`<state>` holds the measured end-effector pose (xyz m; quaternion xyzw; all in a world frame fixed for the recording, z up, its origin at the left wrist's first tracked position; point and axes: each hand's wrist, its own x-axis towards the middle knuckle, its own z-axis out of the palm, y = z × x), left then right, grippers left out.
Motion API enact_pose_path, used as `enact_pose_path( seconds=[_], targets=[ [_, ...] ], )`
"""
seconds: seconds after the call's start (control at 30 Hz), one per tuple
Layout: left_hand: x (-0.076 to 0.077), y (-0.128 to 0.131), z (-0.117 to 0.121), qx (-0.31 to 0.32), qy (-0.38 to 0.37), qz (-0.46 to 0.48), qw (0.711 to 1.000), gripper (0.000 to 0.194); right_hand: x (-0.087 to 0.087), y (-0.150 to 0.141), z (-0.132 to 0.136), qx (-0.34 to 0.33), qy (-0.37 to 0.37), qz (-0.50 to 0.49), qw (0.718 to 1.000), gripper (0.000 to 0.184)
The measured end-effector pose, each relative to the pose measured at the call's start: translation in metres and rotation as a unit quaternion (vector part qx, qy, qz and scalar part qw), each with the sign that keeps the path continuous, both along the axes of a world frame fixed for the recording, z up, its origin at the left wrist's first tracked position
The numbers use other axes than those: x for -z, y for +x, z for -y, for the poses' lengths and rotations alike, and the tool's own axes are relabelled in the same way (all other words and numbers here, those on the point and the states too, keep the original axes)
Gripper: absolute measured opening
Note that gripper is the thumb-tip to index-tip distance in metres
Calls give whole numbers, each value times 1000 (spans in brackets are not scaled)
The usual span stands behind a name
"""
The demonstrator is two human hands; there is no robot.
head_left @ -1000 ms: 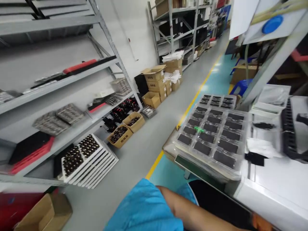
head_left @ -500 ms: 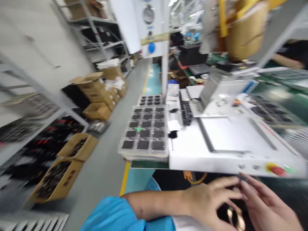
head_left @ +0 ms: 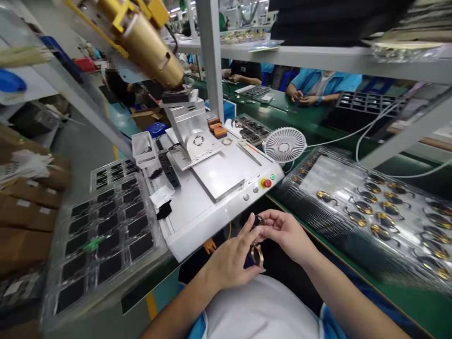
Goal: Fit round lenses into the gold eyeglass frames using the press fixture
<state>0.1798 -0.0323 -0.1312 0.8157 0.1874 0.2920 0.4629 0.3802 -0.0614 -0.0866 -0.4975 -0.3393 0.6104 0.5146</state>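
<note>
The left hand (head_left: 228, 261) and right hand (head_left: 286, 233) pinch a small gold ring (head_left: 257, 254) in their fingertips, and many more gold rings (head_left: 363, 205) lie in the clear plastic tray (head_left: 310, 165) on the right.

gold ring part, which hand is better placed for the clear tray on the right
Probably the right hand: both touch the ring, but it is nearer the clear tray than the left hand.

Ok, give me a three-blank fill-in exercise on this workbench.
The left hand and right hand hold a part with a ____ ring at its lower end.
The round button on the machine is ____.
The trays left of the machine hold ____ squares.

Gold; red; black.
</note>
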Motion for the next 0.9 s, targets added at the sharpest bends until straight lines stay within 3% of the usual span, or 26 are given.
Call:
enact_pose_path(
  seconds=[0.13,0.33,0.4,0.47,0.6,0.77,0.9],
  targets=[
    [4,4,-1,-1,18,-33,999,94,4,-1,0,31,-25,-47,998,45],
    [-7,3,-9,37,36,-31,998,107,6,-2,-1,65,-49,-80,993,45],
    [-9,0,-11,12,-2,21,1000,104,5,0,-2,67,-45,-79,994,46],
    [-10,-2,-13,-25,-81,101,991,87,3,2,-1,70,-35,-70,994,46],
    [-8,-1,-18,-72,-244,226,940,46,-3,0,1,47,-14,-59,997,43],
    [-1,8,-19,-76,-302,298,902,47,-9,-13,3,-1,-63,-108,992,45],
    [5,10,-17,-51,-313,307,898,53,-14,-28,4,11,-75,-110,991,44]
  ],
)
